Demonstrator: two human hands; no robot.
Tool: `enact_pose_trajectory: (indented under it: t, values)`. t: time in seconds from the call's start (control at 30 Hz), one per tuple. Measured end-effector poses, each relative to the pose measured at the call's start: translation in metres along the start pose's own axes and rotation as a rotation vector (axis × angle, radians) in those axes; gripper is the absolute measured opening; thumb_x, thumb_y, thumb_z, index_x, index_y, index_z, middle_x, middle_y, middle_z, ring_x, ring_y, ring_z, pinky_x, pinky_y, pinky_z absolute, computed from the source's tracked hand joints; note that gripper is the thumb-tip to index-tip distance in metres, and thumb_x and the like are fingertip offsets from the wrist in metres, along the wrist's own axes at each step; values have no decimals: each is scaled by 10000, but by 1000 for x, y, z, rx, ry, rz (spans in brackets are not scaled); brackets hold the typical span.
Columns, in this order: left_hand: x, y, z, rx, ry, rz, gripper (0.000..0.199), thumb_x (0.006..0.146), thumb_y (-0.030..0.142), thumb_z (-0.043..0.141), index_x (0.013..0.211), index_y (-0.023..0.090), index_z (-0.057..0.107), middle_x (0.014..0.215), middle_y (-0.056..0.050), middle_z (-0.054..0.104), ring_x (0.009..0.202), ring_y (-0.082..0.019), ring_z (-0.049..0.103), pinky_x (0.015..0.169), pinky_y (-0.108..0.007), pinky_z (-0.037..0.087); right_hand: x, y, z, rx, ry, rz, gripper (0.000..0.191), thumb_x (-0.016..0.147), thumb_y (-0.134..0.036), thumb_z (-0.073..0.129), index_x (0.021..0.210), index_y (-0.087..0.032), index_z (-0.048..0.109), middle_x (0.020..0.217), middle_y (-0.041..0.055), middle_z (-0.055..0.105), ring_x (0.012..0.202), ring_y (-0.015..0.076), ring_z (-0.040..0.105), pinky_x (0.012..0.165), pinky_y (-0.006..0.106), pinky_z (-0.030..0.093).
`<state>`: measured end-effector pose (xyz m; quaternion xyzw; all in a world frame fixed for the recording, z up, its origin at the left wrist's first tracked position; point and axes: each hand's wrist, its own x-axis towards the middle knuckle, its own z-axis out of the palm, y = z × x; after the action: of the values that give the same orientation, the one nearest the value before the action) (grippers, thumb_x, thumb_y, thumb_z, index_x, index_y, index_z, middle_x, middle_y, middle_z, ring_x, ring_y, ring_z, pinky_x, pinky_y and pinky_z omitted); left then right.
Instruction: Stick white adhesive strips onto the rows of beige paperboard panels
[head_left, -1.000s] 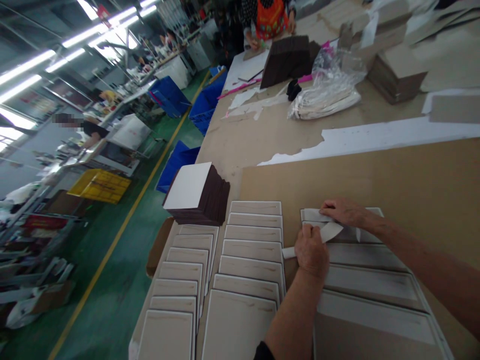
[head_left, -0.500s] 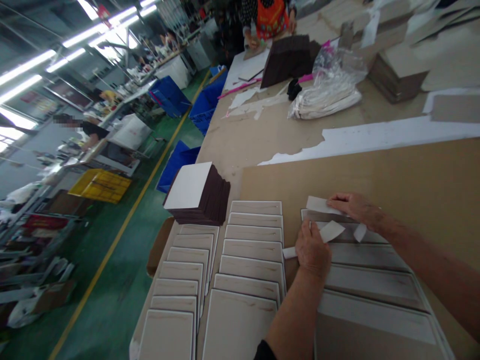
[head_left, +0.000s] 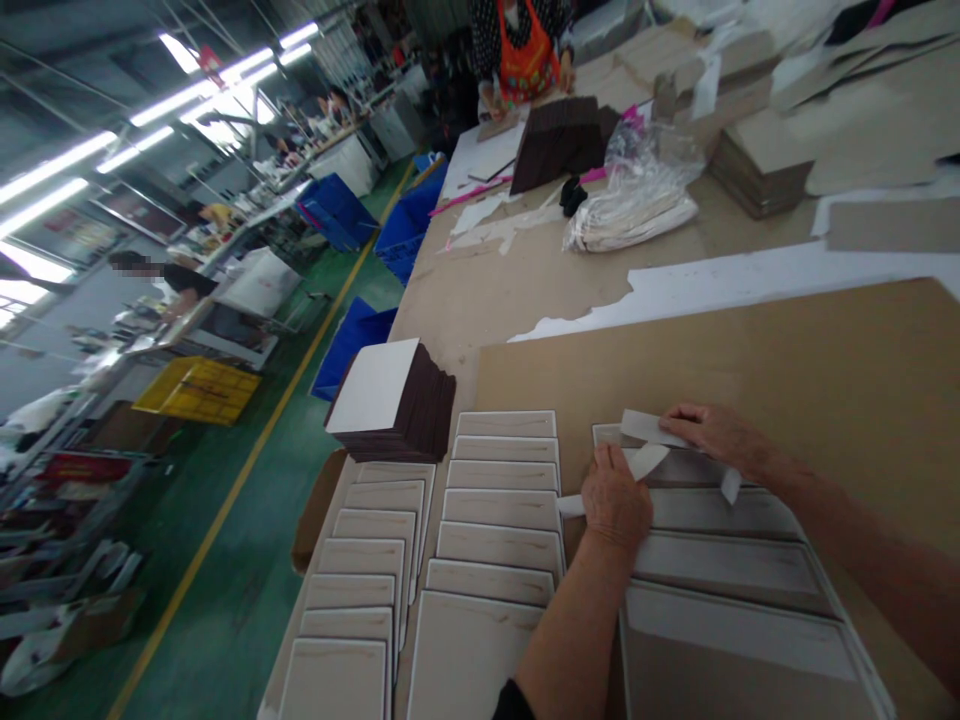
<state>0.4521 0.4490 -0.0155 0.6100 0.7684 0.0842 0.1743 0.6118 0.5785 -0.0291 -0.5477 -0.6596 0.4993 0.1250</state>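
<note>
My right hand [head_left: 716,435] pinches a white paper strip [head_left: 643,427] at its right end, above the far end of a row of overlapping panels [head_left: 720,510]. Another short strip end [head_left: 730,486] hangs below that palm. My left hand [head_left: 616,497] is closed on white strips, with one end [head_left: 571,506] sticking out to its left and a piece [head_left: 647,461] showing to its right. It rests over the left edge of the same row. Its fingertips lie near the farthest panel [head_left: 606,435], and the inside of its grip is hidden.
Two more rows of overlapping beige panels [head_left: 491,640] lie to the left. A stack of dark-edged boards [head_left: 375,385] stands beyond them at the table edge. Farther back are a clear plastic bag [head_left: 634,215], a brown stack [head_left: 757,170] and a person in an orange apron [head_left: 529,60].
The view has shifted slightly, so the table contents sit a little lower and further left. My right hand has tilted its strip slightly; both hands keep their grip.
</note>
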Motion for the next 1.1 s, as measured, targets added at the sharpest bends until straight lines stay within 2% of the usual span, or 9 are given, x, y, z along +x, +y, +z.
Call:
enact_pose_trajectory:
  t: [0.13, 0.23, 0.4, 0.57, 0.73, 1.0, 1.1]
  values:
    - [-3, -1, -2, 13, -45, -13, 503, 831, 227, 638, 1307, 146, 494, 1386, -131, 542, 1081, -266, 667, 899, -367, 588, 2, 0, -1, -74, 30, -45, 393, 788, -562, 526, 800, -218, 715, 729, 42, 684, 706, 226, 609, 659, 351, 452]
    - [-9, -2, 0, 2, -54, -6, 553, 828, 227, 641, 1346, 160, 459, 1411, -132, 520, 1095, -264, 664, 911, -366, 581, -2, -3, -2, -59, 67, -66, 372, 808, -549, 522, 815, -226, 706, 787, 42, 710, 756, 239, 634, 710, 360, 462]
    - [-17, -3, 2, -19, -54, -11, 527, 824, 201, 626, 1326, 170, 468, 1414, -127, 514, 1097, -254, 663, 926, -361, 573, -8, 5, 5, 8, 102, 18, 362, 881, -521, 464, 902, -221, 665, 812, 59, 732, 730, 238, 643, 660, 351, 454]
    - [-20, -5, 3, -32, -50, 6, 522, 828, 209, 615, 1326, 171, 464, 1425, -126, 510, 1158, -265, 636, 953, -363, 563, -20, 8, 23, -67, 52, -64, 306, 906, -479, 423, 859, -237, 605, 793, 43, 698, 753, 224, 628, 685, 335, 424]
    - [-20, -6, 3, -27, -39, 26, 517, 825, 183, 588, 1325, 161, 461, 1435, -124, 508, 1180, -262, 622, 982, -363, 550, -36, 2, 37, -121, 119, -96, 268, 923, -462, 373, 863, -251, 527, 811, 65, 683, 798, 252, 628, 723, 351, 410]
    - [-20, 0, -6, -6, -83, -5, 401, 818, 187, 592, 1212, 172, 516, 1291, -107, 559, 1027, -235, 672, 845, -339, 575, -41, 6, 48, -157, 176, -89, 276, 957, -454, 324, 906, -250, 503, 890, 105, 709, 877, 290, 658, 758, 365, 427]
    - [-25, -2, -4, -13, -72, 16, 394, 815, 191, 604, 1201, 178, 527, 1297, -100, 557, 1032, -233, 666, 862, -339, 569, -42, 3, 48, -154, 174, -74, 289, 951, -455, 329, 932, -243, 524, 911, 112, 715, 893, 293, 662, 762, 364, 432]
